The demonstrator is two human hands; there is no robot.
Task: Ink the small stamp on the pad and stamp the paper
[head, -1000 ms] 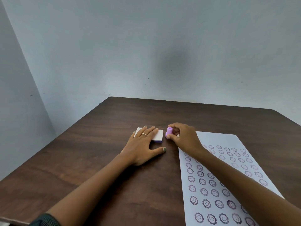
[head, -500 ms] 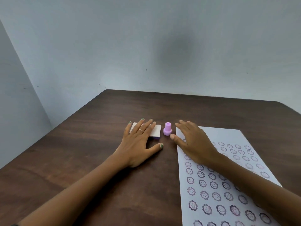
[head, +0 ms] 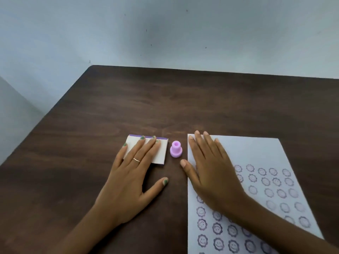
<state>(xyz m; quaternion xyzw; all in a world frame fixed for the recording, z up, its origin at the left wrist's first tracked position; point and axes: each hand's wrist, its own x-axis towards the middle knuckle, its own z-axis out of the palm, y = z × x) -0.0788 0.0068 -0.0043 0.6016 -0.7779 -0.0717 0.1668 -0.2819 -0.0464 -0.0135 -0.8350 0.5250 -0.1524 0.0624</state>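
The small pink stamp [head: 176, 149] stands upright on the brown table, alone, between the ink pad and the paper. The ink pad [head: 161, 151] is a flat white box with a purple far edge; it looks closed. My left hand [head: 134, 176] lies flat with its fingers spread on the pad's lid. The white paper [head: 256, 154] lies to the right, covered with several rows of purple smiley flower prints. My right hand [head: 211, 169] rests flat and open on the paper's upper left part, thumb off its left edge, a short gap from the stamp.
The dark wooden table [head: 183, 99] runs back to a pale blue wall [head: 165, 33]. Its left edge slants toward me. The paper's top strip carries no prints.
My right hand let go of the stamp, which now stands on the table, and moved right to lie flat on the paper. My left hand stayed on the pad. The camera tilted down.
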